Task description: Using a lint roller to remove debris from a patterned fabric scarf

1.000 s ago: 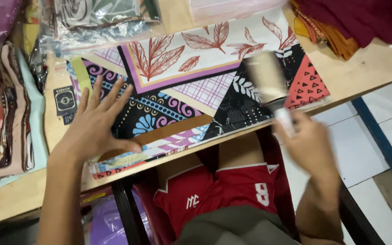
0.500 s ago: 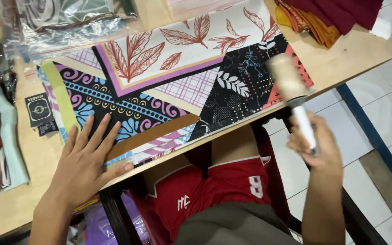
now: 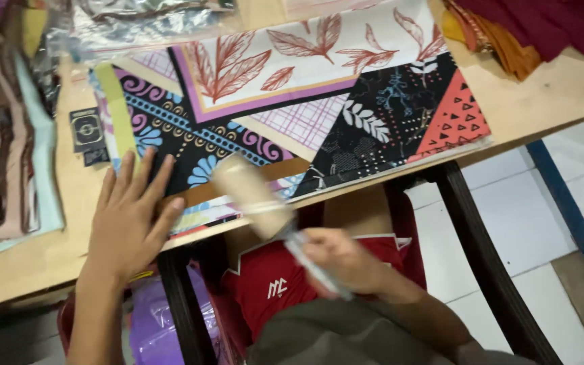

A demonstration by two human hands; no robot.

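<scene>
Swung leftward since half a second ago, the lint roller (image 3: 255, 196) now hovers over the patterned cloth's (image 3: 292, 115) near edge.

Right hand (image 3: 339, 260) is closed on its thin handle; the blurred pale cylinder points up-left, long axis diagonal. Left hand (image 3: 130, 216) lies flat, fingers spread, pressing the smooth printed fabric on the wooden table (image 3: 542, 94).

cloth (image 3: 292, 101) on table (image 3: 549, 101), roller (image 3: 251, 196) over cloth
</scene>
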